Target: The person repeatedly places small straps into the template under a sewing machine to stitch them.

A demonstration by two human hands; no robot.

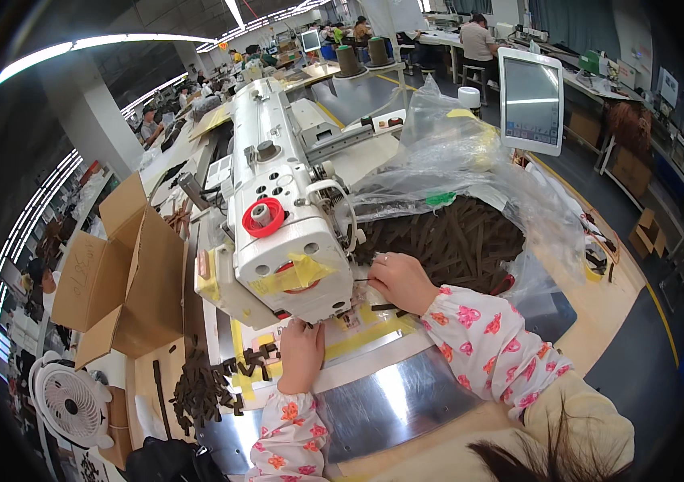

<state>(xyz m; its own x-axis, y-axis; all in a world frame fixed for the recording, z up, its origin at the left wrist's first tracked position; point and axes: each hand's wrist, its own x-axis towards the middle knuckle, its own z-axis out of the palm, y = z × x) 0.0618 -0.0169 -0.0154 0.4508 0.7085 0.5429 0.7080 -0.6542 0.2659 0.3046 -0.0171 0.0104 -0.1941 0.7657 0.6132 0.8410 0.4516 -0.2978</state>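
A white industrial sewing machine with a red dial fills the middle of the head view. At the foot of its head, my left hand has curled fingers; whatever they grip is hidden. My right hand, beside the head's right side, pinches what looks like a thin dark strip. Just beyond that hand, dark brown strips lie heaped in clear plastic. Short dark pieces are piled left of my left hand, on and beside the metal plate. A yellow-taped work surface lies under the machine.
An open cardboard box and a white fan stand at left. A screen stands at back right beside a white container. The metal plate spans the front. A seated person and other workers are farther back.
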